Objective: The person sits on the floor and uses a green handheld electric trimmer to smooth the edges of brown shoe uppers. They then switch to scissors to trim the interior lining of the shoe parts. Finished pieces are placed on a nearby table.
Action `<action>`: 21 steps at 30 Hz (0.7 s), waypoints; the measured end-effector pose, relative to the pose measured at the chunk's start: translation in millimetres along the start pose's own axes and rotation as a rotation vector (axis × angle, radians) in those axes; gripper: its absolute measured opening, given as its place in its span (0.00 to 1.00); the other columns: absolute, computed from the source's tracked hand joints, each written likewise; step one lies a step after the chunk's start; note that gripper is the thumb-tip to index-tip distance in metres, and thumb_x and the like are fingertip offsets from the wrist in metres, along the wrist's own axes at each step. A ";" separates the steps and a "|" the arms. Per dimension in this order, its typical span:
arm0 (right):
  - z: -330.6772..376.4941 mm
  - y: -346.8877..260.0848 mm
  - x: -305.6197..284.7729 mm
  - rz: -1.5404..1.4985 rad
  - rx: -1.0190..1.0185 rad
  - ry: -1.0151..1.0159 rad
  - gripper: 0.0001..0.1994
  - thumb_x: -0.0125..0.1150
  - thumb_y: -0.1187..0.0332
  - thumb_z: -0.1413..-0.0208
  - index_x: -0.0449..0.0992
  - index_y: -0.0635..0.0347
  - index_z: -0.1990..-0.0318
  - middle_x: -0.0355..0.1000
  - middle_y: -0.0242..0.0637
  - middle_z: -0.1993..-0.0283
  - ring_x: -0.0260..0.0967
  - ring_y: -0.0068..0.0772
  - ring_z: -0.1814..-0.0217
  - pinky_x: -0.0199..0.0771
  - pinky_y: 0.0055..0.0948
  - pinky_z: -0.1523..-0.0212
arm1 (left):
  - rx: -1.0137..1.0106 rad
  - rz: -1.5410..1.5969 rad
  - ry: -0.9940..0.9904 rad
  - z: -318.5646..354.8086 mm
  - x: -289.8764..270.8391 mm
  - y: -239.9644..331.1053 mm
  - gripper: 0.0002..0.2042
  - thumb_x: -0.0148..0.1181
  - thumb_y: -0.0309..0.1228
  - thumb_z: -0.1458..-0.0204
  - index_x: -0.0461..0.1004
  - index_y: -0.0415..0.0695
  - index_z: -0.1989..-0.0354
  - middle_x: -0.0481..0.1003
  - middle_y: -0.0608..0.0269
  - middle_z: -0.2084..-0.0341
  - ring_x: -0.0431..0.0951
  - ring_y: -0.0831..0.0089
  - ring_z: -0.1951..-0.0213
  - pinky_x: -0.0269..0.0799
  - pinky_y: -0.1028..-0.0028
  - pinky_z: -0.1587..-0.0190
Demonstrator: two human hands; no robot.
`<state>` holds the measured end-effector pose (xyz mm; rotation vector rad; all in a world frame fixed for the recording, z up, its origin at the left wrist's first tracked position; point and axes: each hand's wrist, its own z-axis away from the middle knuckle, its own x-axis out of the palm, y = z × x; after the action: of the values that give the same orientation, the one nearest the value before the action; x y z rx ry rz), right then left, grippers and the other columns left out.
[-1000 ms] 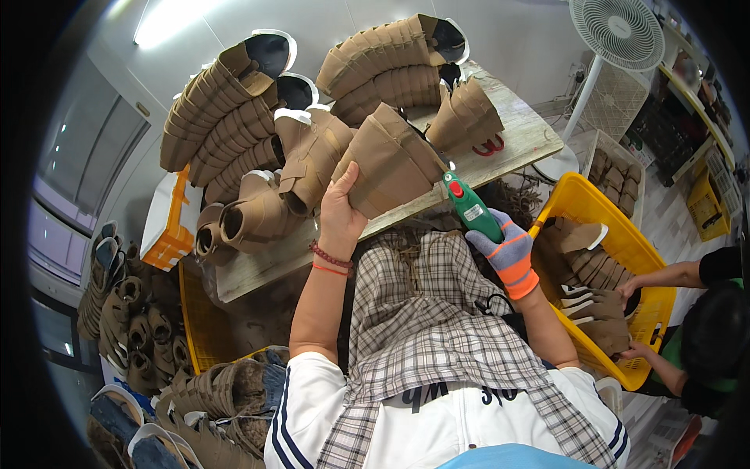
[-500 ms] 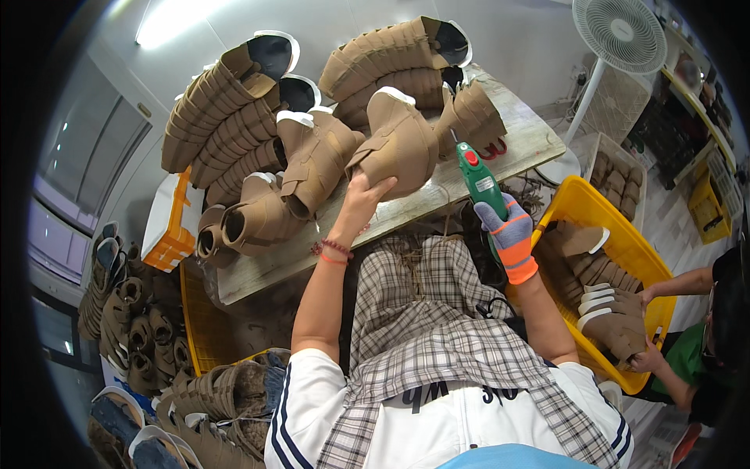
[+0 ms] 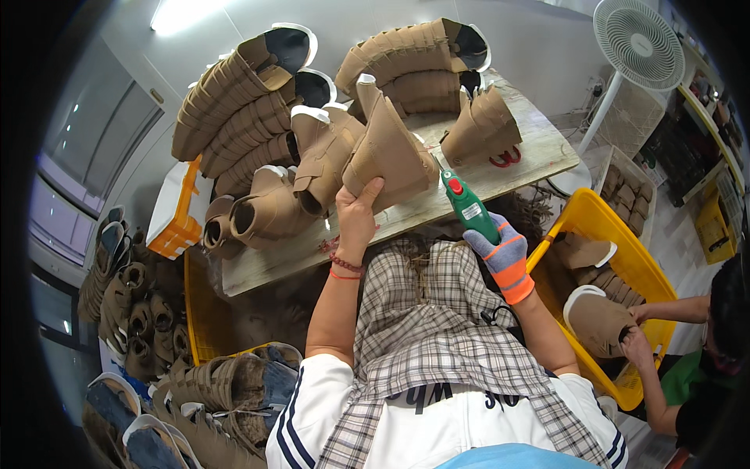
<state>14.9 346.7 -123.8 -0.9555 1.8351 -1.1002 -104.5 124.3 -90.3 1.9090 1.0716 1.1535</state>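
Left hand (image 3: pixel 358 217): I see it pinching the tan shoe upper (image 3: pixel 384 156).
Long axis: roughly upright.
Right hand (image 3: pixel 502 254): gripping green handheld tool (image 3: pixel 470 208), right of the upper.

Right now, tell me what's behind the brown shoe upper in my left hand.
Behind the brown shoe upper, nested uppers lie on the wooden tabletop. It covers part of the tabletop; anything wholly behind it can't be seen.

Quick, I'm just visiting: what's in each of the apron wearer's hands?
Left hand: closed on a brown shoe upper.
Right hand, gloved: closed around a green tool.
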 end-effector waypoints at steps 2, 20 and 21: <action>0.7 -8.6 3.9 0.008 -0.032 -0.004 0.25 0.74 0.57 0.59 0.75 0.61 0.55 0.77 0.34 0.69 0.72 0.20 0.70 0.73 0.21 0.67 | -0.015 0.045 0.008 3.4 3.4 0.6 0.14 0.61 0.27 0.47 0.74 0.36 0.53 0.77 0.66 0.60 0.74 0.78 0.60 0.70 0.76 0.54; 3.0 -27.3 -3.7 -0.315 0.132 -0.029 0.18 0.71 0.65 0.53 0.75 0.64 0.57 0.74 0.27 0.69 0.66 0.11 0.70 0.68 0.14 0.70 | 0.380 -0.857 -0.228 32.2 7.6 -19.8 0.08 0.60 0.27 0.49 0.76 0.33 0.68 0.76 0.48 0.76 0.76 0.55 0.75 0.69 0.69 0.73; 3.6 -28.2 -4.3 -0.318 0.135 -0.031 0.18 0.70 0.65 0.53 0.75 0.64 0.57 0.74 0.27 0.69 0.66 0.11 0.70 0.67 0.14 0.70 | 0.396 -0.877 -0.245 32.6 5.2 -20.9 0.08 0.60 0.27 0.49 0.76 0.33 0.68 0.76 0.48 0.76 0.76 0.55 0.75 0.69 0.68 0.73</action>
<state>25.8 339.5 -98.1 -1.2034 1.5955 -1.3728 -79.8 134.5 -118.8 1.4863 1.8152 0.2196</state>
